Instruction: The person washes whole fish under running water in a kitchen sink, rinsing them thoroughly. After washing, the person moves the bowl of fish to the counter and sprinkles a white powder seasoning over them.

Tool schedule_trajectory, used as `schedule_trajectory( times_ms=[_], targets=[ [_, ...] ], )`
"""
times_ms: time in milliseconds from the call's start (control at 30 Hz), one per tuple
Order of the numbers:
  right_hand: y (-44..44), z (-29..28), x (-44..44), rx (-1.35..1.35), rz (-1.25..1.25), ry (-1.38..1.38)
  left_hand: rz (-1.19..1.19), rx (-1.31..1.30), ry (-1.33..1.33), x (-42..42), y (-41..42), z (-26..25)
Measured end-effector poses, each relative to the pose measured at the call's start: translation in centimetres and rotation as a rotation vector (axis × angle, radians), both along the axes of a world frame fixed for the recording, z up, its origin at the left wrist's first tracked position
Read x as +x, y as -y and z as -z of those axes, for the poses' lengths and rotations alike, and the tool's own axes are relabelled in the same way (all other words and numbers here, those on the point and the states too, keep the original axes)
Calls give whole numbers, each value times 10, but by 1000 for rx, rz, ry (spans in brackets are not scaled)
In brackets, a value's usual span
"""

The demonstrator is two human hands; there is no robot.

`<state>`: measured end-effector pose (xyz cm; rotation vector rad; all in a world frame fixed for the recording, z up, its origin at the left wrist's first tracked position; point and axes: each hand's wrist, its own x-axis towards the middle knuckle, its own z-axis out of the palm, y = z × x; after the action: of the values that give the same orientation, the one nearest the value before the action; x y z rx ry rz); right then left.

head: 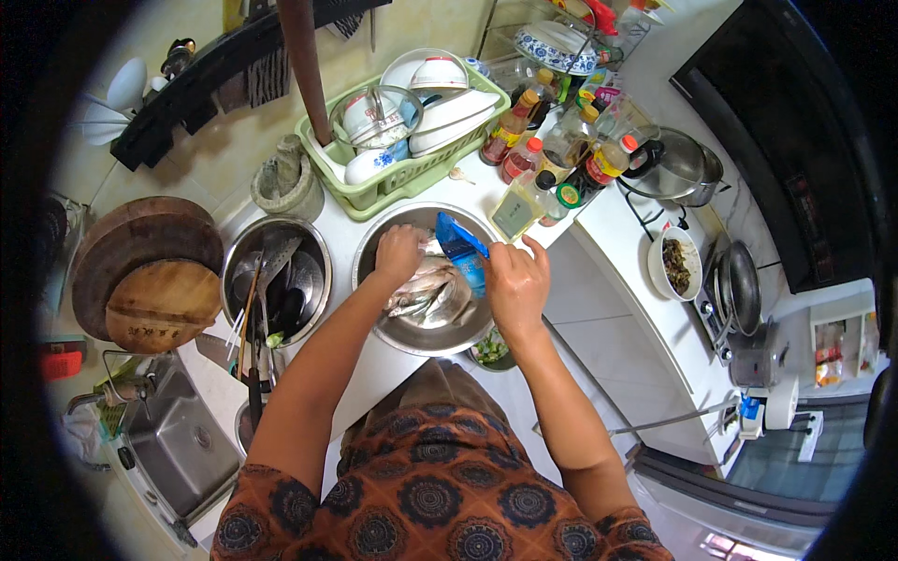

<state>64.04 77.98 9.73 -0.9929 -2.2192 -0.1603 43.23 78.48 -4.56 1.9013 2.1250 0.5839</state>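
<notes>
A stainless steel basin (409, 341) stands on the counter before me, with several silvery whole fish (431, 291) heaped inside. My left hand (400, 251) reaches down over the basin's far left side and touches the fish. Its fingertips are hidden among them, so I cannot tell whether it grips one. Between the fingers of my right hand (518, 277) is a blue plastic packet (459, 242), tilted above the right part of the basin. Part of the packet hangs over the fish; whether anything comes out of it does not show.
A green dish rack (400, 186) with bowls stands behind the basin. Sauce bottles (511, 130) crowd the back right. At left are a stone mortar (284, 182), a metal bowl of utensils (309, 280) and a sink (175, 435). A bin with green scraps (491, 348) sits below the counter.
</notes>
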Motion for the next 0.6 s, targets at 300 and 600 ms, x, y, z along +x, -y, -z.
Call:
schedule_trajectory(
  times_ms=[300,600],
  targets=[
    [7,1,4,2,-5,-41,23,-1,28,0,-10,5],
    [-2,12,1,3,-40,47,156,131,114,-1,13,-7]
  ],
)
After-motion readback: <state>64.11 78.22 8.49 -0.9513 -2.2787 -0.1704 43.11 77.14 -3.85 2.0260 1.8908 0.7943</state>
